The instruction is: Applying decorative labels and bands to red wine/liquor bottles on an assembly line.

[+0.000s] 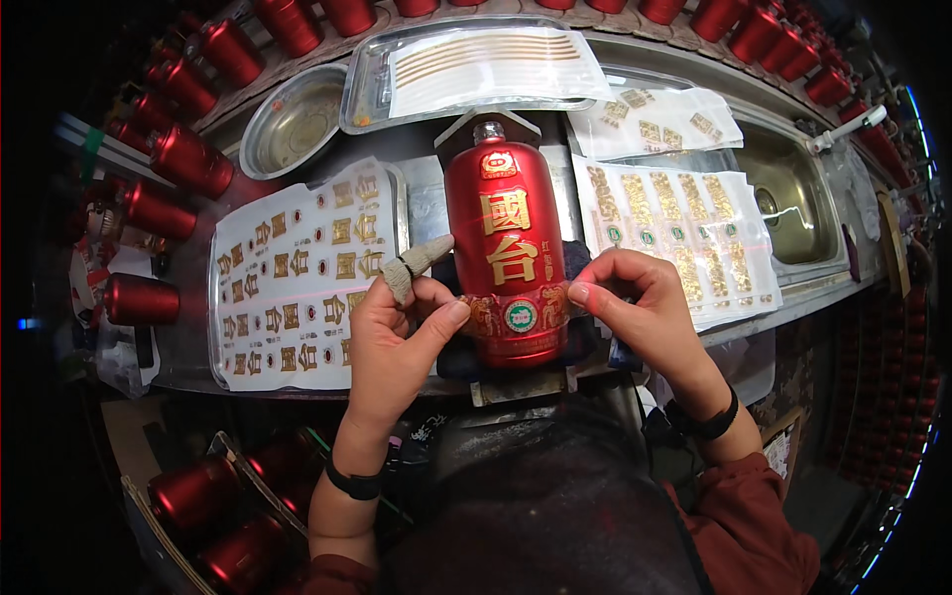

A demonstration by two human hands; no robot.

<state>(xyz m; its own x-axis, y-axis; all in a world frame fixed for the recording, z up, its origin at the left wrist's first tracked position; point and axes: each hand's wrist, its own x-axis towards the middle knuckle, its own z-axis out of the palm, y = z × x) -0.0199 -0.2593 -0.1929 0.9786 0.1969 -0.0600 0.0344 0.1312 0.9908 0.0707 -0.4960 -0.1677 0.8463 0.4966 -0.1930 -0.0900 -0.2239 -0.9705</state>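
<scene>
A glossy red bottle [506,228] with large gold characters stands in front of me, its silver neck away from me. Round its lower part lies a decal strip [520,317] with gold figures and a round green-and-white emblem. My left hand [402,332] pinches the strip's left end between thumb and a finger. A grey cloth cover with a dark band wraps its index finger, which reaches to the bottle's side. At the strip's right end my right hand [640,302] is closed, thumb and index finger together. The bottle's base rests against dark cloth.
Sheets of gold decals lie left [297,288] and right [684,238]. Farther back are a metal tray [372,99] with a sheet of gold strips and a metal bowl [260,139]. A sink [783,198] is at right. Several red bottles [188,159] line the rim; more lie lower left.
</scene>
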